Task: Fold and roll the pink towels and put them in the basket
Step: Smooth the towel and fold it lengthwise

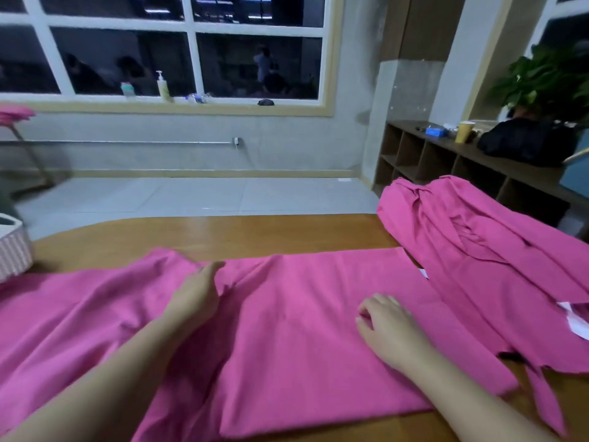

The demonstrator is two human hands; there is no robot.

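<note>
A long pink towel (296,317) lies spread across the wooden table (223,234), flat at its right part and wrinkled at its left. My left hand (196,295) rests on its middle with straight fingers pointing away from me. My right hand (387,327) lies on the flat right part with fingers loosely curled, holding nothing. A second pink towel (484,250) lies crumpled at the right end of the table, overlapping the first one's edge. The pink-and-white basket (12,250) stands at the table's left edge, only partly in view.
Beyond the table is tiled floor and a wall with a window sill holding bottles (164,87). A low wooden shelf unit (446,161) stands at the right with a yellow cup (463,131), a black bag (526,141) and a plant (548,81).
</note>
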